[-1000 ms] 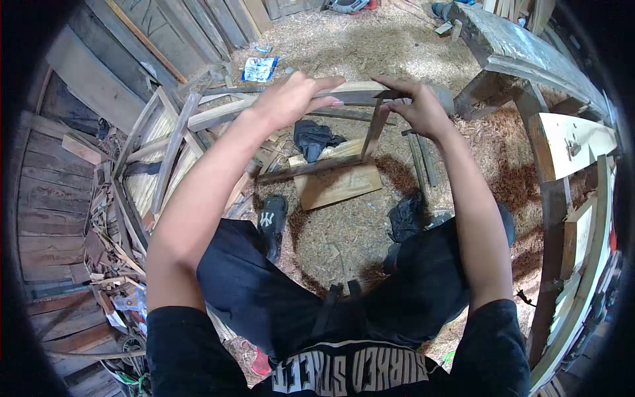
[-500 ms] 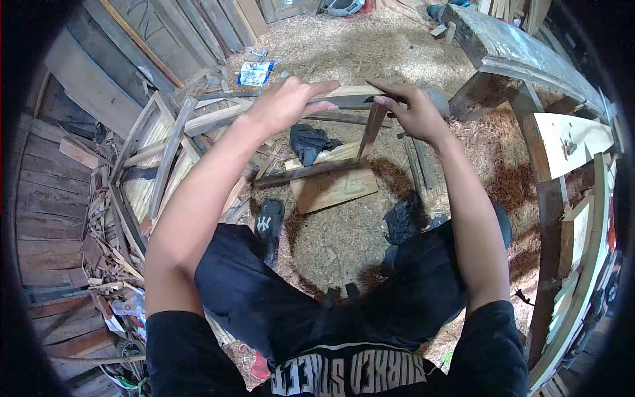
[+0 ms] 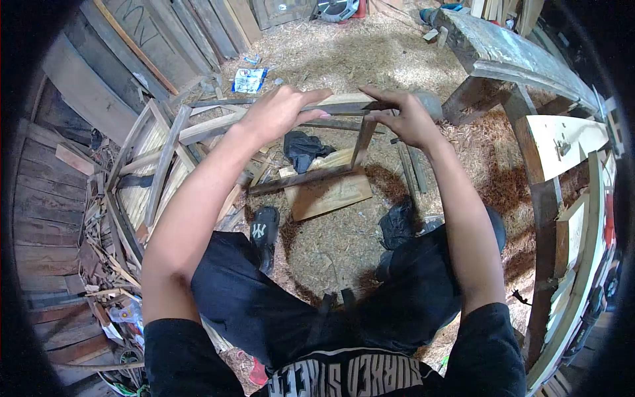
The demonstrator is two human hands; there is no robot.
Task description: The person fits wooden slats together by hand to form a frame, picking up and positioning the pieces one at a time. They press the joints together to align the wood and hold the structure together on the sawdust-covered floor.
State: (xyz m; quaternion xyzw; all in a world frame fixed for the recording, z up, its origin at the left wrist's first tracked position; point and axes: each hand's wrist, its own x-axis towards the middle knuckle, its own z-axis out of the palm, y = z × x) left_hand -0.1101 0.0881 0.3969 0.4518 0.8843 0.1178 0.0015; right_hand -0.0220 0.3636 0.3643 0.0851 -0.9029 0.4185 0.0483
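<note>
A small wooden frame [image 3: 360, 142] made of thin slats stands upright in front of me, its bottom rail resting near a flat board [image 3: 329, 194] on the sawdust floor. My left hand [image 3: 278, 111] grips the left part of the frame's top rail. My right hand [image 3: 405, 119] holds the top rail at the corner where the right upright slat joins it. Both arms reach forward over my knees in black shorts.
A stack of wooden frames and slats [image 3: 155, 165] lies at the left. A black cloth [image 3: 301, 148] lies behind the frame. A heavy wooden bench [image 3: 509, 56] and pale curved wood pieces [image 3: 562, 142] stand at the right. My slippered foot [image 3: 262, 228] rests on sawdust.
Both hands and the frame sit slightly further left and up in the view; the grip on the top rail is the same.
</note>
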